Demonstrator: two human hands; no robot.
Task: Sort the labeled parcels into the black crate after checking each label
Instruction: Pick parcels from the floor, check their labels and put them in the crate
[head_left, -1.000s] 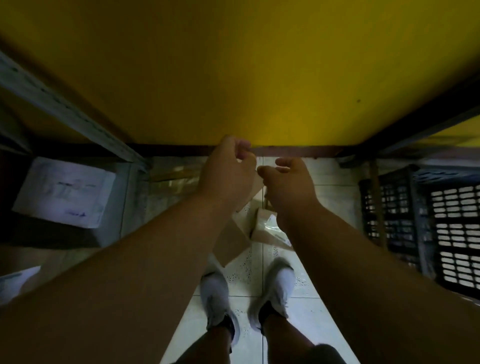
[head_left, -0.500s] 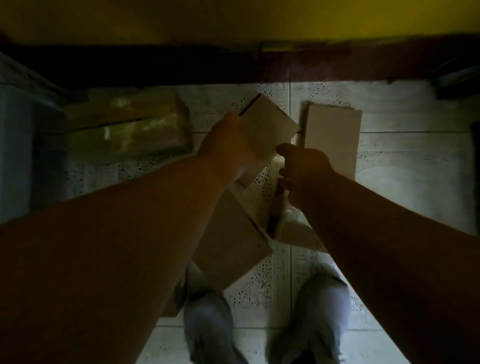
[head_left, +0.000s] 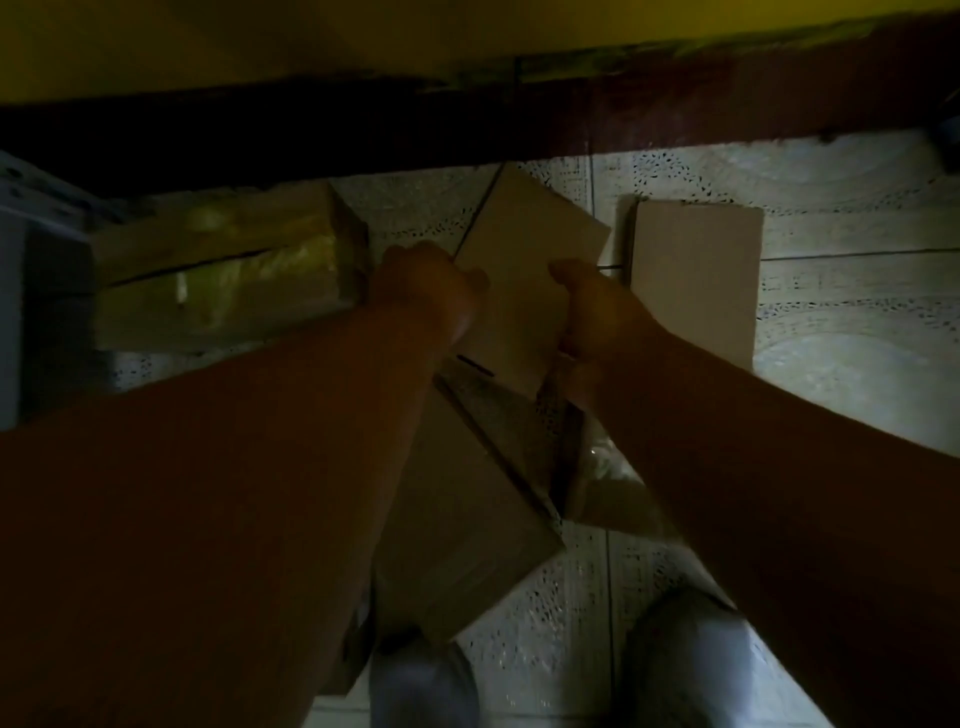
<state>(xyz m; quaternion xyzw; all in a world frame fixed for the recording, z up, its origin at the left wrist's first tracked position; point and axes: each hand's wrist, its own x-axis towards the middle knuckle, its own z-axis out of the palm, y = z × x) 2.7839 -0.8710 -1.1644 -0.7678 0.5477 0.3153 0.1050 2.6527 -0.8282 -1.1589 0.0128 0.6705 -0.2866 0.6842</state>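
**Both hands on a small parcel over the floor pile**

Dim shot, detail poor. Nearest the camera, 2 pale shoes (head_left: 423, 691) stood on the patterned floor tiles (head_left: 841, 332), below the held parcel (head_left: 524, 280). Just nearer than that parcel, a larger cardboard box (head_left: 457, 525) lay tilted on the floor, w/ a crumpled clear plastic bag (head_left: 608, 483) beside it on the right.

Both forearms reached fwd from the bottom corners. Left hand (head_left: 431, 293) was closed on the held parcel's left edge, fingers curled against it. Right hand (head_left: 592, 312) gripped its right edge, thumb on the top face. The parcel was a plain tan carton, turned at an angle, top face toward the camera; no label readable on it.

Right of the held parcel, just beside it, another flat carton (head_left: 696, 280) lay on the tiles. Left of it sat a bulkier box wrapped in shiny tape (head_left: 223, 275).

Beyond the parcel ran a dark skirting strip (head_left: 311, 130), then a yellow wall (head_left: 260, 36). Black crate not in frame.
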